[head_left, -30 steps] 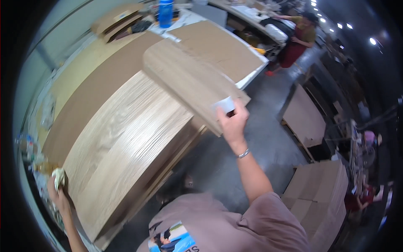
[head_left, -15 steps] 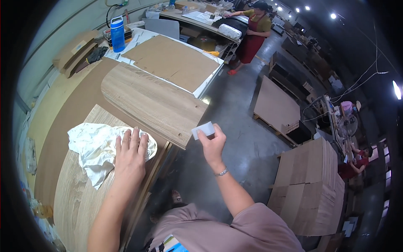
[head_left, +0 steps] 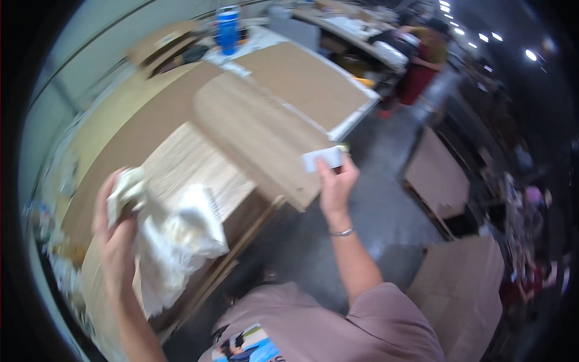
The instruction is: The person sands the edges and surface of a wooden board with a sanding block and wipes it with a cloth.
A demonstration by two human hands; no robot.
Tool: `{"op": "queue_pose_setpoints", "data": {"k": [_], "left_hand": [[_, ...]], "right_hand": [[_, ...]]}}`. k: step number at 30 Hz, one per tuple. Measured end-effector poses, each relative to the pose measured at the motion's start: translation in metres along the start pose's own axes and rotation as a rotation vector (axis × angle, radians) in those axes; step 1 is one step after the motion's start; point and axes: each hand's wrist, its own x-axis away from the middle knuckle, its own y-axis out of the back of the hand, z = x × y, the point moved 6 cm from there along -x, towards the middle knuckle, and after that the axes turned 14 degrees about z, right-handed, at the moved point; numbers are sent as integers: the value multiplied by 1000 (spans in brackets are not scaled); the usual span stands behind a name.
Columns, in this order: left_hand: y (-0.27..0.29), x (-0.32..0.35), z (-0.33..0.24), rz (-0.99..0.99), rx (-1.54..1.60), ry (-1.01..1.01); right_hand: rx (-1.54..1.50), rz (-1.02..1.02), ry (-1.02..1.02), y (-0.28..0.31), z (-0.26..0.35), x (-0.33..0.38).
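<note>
My left hand point(head_left: 114, 235) is closed on a crumpled white cloth point(head_left: 184, 232), gripping one corner while the rest hangs down over a wood-grain board point(head_left: 196, 160). Between the thumb and fingers of my right hand point(head_left: 339, 184) is a small flat white rectangular piece point(head_left: 319, 159); the blur hides what it is made of. That hand is by the near right end of a second wood-grain board point(head_left: 253, 120), which has a rounded far end. Both boards lie on a brown sheet point(head_left: 136, 123) on the bench.
Behind the boards lies a brown panel point(head_left: 307, 81) on a white-covered surface. A blue bottle point(head_left: 227, 33) stands at the back. Beyond the gap of grey floor are a low stack of panels point(head_left: 437, 172) and stacked cardboard point(head_left: 461, 289). A person in a red apron point(head_left: 416, 78) stands far right.
My left hand has gone from lying flat on the cloth to gripping and lifting it leftward off the board. My right hand still holds the white piece. The view has shifted.
</note>
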Motion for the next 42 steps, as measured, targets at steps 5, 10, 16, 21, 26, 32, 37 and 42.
{"op": "queue_pose_setpoints", "data": {"k": [5,10,16,21,26,32,37,42], "left_hand": [[-51,18,52,329,-1248,103],[-68,46,42,310,-1277,-15],[-16,107,26,71,-1006,-181],[-40,108,40,103,-1159,-205],[76,251,67,-242,-1240,44],[212,473,30,-1101,-1231,458],[158,343,25,-609,-1126,293],[62,222,40,-58,-1213,282]], "right_hand": [[-201,423,-53,-106,8,-37],[-283,777,-192,-231,-13,-39],[-215,865,-295,-272,-55,-26],[-209,831,-280,-262,-42,-28],[-118,825,-254,-254,-54,-34],[-171,808,-242,-264,-50,-29],[-143,762,-231,-241,-43,-37],[-316,767,-308,-273,-49,-18]]}}
